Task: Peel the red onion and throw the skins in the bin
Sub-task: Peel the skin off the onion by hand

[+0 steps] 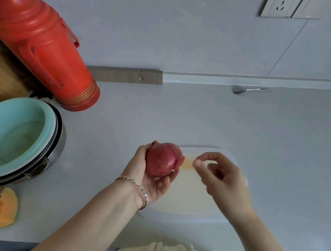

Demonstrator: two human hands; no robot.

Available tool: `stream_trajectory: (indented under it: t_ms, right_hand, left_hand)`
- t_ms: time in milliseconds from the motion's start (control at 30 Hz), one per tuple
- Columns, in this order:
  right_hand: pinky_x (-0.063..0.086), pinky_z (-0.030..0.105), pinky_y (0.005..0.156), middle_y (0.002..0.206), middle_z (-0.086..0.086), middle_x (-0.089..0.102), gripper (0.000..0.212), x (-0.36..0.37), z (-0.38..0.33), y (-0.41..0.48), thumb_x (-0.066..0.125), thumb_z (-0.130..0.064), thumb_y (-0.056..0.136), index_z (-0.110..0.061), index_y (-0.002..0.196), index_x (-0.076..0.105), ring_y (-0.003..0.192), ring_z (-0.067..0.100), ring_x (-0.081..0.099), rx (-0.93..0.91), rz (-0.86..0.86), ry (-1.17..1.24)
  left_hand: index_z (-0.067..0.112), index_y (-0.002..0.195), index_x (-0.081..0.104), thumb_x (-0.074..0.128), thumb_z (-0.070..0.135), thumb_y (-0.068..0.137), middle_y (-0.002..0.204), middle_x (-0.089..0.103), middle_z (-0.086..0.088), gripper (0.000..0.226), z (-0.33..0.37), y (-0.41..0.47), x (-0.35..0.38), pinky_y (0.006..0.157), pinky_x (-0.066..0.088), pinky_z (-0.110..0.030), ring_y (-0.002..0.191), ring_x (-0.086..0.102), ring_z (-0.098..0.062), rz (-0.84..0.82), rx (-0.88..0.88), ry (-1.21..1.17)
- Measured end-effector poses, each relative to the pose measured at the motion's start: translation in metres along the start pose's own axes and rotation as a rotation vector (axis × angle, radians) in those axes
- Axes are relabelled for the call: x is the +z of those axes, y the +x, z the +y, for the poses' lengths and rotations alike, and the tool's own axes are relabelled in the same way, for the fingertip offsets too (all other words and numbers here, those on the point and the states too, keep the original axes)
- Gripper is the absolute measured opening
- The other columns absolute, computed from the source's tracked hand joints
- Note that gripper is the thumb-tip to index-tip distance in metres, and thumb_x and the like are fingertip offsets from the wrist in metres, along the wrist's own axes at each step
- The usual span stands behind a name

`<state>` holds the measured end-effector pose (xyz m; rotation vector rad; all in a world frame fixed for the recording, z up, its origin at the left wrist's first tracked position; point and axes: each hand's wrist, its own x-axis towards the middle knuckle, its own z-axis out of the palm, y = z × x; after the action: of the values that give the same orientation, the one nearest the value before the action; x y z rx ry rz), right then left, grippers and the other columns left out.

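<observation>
Status: peeling is in progress, at an early stage.

1. Left hand (148,184): it cups and grips the red onion (163,159) from below, fingers curled round its underside. The onion is held in the air just above the 10 o'clock corner of the white cutting board (188,204), slightly below the centre of the view.

2. Right hand (223,177): it sits at 3 o'clock of the onion, close to it but not touching the bulb. Thumb and forefinger pinch what appears to be a thin, pale skin strip (188,163), stretched between the fingertips and the 3 o'clock side of the onion. The other fingers are curled loosely.

3. Onion condition: the surface facing the camera is dark red and mostly covered. A ragged edge shows at its 3 o'clock side and a small lifted flake at 5 o'clock. Judged from this, only the first layer is being started.

4. Work left: strip the rest of the dry skin, gather the pieces and carry them to the bin. No bin is in view, and no loose skins are visible on the board or the counter (262,148).

5. Surroundings: a red thermos (41,39) at 10 o'clock, a teal bowl (7,136) at 9 o'clock, melon slices (1,213) at 8 o'clock.
</observation>
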<state>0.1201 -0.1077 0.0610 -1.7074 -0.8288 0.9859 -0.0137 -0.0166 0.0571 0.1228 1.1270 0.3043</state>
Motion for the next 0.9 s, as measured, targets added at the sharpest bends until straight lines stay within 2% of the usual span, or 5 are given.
stream_trajectory:
  t_ms: [133,300,600,767,900]
  right_hand:
    - [0.021,0.013,0.041,0.038,-0.01,0.025,0.045,0.018,0.0,-0.005,0.066,-0.058,0.055,-0.02,0.078,0.056,0.041,0.007,0.024,-0.053,-0.012,-0.034]
    - [0.03,0.021,0.048,0.045,-0.007,0.037,0.018,0.027,0.005,0.002,0.062,-0.019,0.084,-0.015,0.067,0.057,0.046,0.009,0.03,-0.077,-0.005,0.044]
    - [0.031,0.016,0.043,0.044,-0.011,0.038,0.032,0.015,0.006,0.006,0.053,0.0,0.087,-0.015,0.059,0.049,0.043,0.008,0.03,0.008,-0.001,0.421]
    - [0.033,0.013,0.044,0.048,-0.008,0.044,0.025,0.017,0.001,0.003,0.076,-0.027,0.069,-0.014,0.078,0.056,0.043,0.004,0.036,-0.141,-0.013,0.31]
    - [0.037,0.012,0.048,0.052,-0.004,0.052,0.015,0.024,-0.004,0.002,0.071,-0.022,0.067,-0.013,0.068,0.059,0.049,0.007,0.043,-0.178,0.08,0.261]
  left_hand:
    - [0.001,0.095,0.061,0.056,0.046,0.084,0.065,0.068,-0.016,0.046,-0.004,-0.001,0.005,0.039,0.05,-0.018,0.047,0.063,-0.021,-0.021,0.084,-0.072]
    - [0.006,0.124,0.055,0.05,0.029,0.088,0.106,0.067,-0.027,0.043,-0.005,-0.001,0.006,0.044,0.056,-0.029,0.068,0.069,-0.035,-0.082,0.121,-0.18]
    - [0.009,0.127,0.052,0.071,0.047,0.059,0.095,0.064,-0.022,0.08,-0.008,-0.011,0.005,0.041,0.053,-0.023,0.073,0.067,-0.034,-0.265,-0.009,-0.126]
    - [0.002,0.106,0.062,0.067,0.035,0.067,0.093,0.067,-0.015,0.052,-0.01,-0.009,0.006,0.051,0.056,-0.02,0.081,0.065,-0.023,-0.338,0.122,-0.034]
    - [0.013,0.089,0.07,0.065,0.047,0.065,0.088,0.071,-0.004,0.042,-0.016,-0.007,0.007,0.054,0.052,-0.018,0.075,0.064,-0.015,-0.242,0.165,0.109]
